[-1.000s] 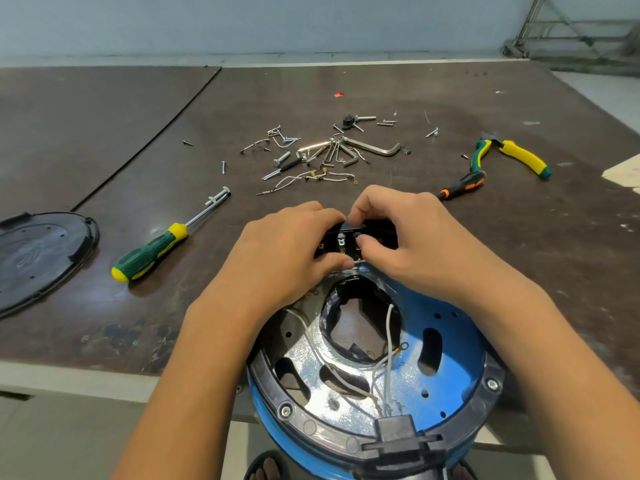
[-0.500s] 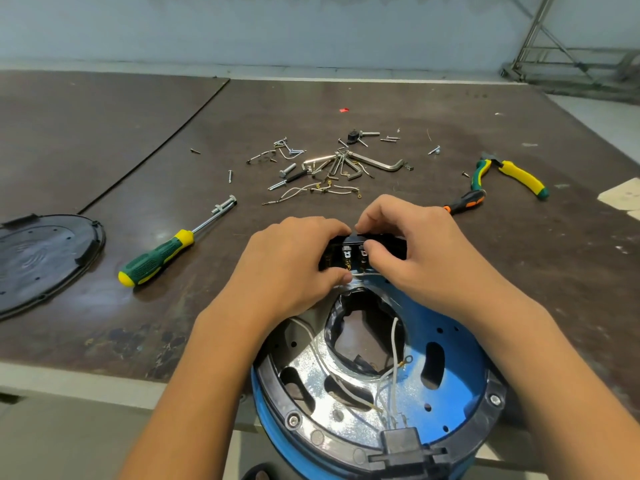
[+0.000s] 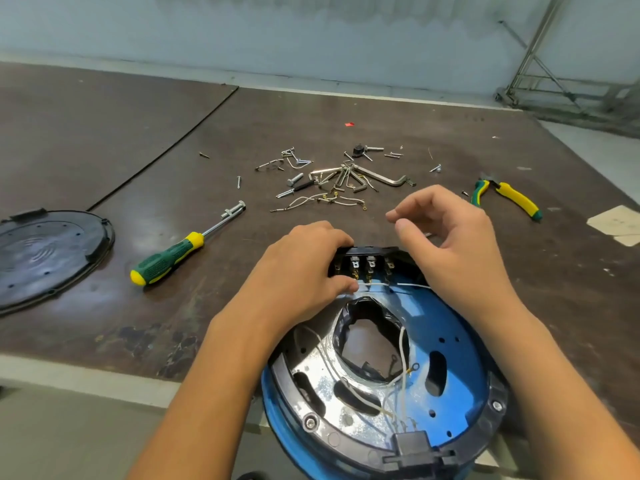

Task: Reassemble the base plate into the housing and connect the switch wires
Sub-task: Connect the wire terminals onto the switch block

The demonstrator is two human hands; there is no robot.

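Head view. One round blue plastic housing (image 3: 460, 344) with a black rim overhangs the near edge of the brown table (image 3: 138, 306), open side up. One shiny chrome metal base plate (image 3: 325, 386) sits inside the housing, around a dark centre opening. Two screws show in the black rim, one on the near left and one on the near right.

One black rectangular switch block (image 3: 370, 263) stands on the far rim of the housing, with three metal terminals facing the camera. Thin white wires (image 3: 403, 344) run across the base plate, and their number cannot be told. Two ends carry ring lugs and lie loose at the centre opening. One wire lies just below the terminals.

The left hand (image 3: 304, 271) grips the left end of the switch block, fingers curled over its top and thumb pressed against its lower edge. The right hand (image 3: 453, 244) is raised above the right end of the block. Its fingers are loosely curled, forefinger and thumb tips are near each other but apart, and nothing shows between them.

Elsewhere on the table:
- One green and yellow screwdriver (image 3: 166, 261), left of the hands.
- One black round cover (image 3: 45, 258) at the far left.
- One pair of yellow and green pliers (image 3: 509, 197) on the right.
- One heap of screws and hex keys (image 3: 346, 178), too mixed to count.
- One red scrap (image 3: 349, 124) beyond the heap.
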